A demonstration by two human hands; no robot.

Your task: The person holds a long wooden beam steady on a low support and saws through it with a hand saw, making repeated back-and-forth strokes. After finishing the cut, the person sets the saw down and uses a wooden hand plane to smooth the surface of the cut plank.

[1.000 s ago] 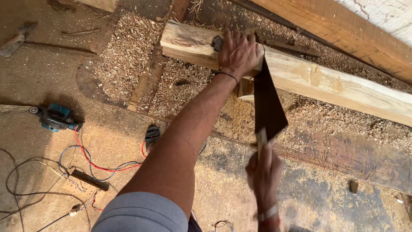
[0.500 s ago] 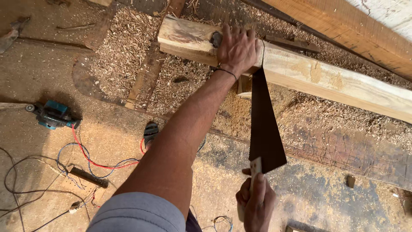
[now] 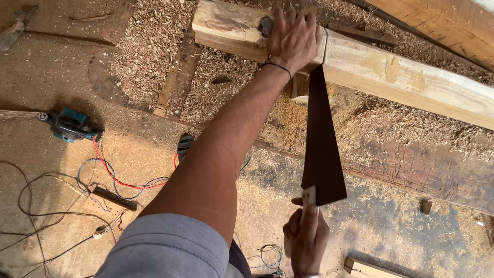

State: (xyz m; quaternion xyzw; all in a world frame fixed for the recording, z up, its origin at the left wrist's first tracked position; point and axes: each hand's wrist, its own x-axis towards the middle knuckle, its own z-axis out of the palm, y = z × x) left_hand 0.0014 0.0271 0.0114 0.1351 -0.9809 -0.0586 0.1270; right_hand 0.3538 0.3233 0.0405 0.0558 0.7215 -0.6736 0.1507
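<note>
A long, pale, squared timber beam [image 3: 391, 72] lies diagonally across the upper part of the view, its near end resting above a dusty workshop floor. A dark, tapering steel handsaw blade [image 3: 320, 149] runs from the beam's edge down toward the viewer, its narrow tip meeting the wood just beside the left hand [image 3: 293, 36]. That hand lies flat with fingers spread, pressed on top of the beam, a thin dark band around its wrist. The right hand [image 3: 306, 238] is closed in a fist around the saw's handle at the wide end of the blade, forefinger stretched along it. Under and around the beam, thick drifts of tan sawdust and wood shavings [image 3: 149, 41] cover the ground. Farther left, on bare packed concrete floor [image 3: 46, 82], sits a teal electric power tool [image 3: 69, 125], with red, blue and black cables [image 3: 110, 177] looping loosely nearby. A second, larger timber [image 3: 442, 23] crosses the top right corner.
</note>
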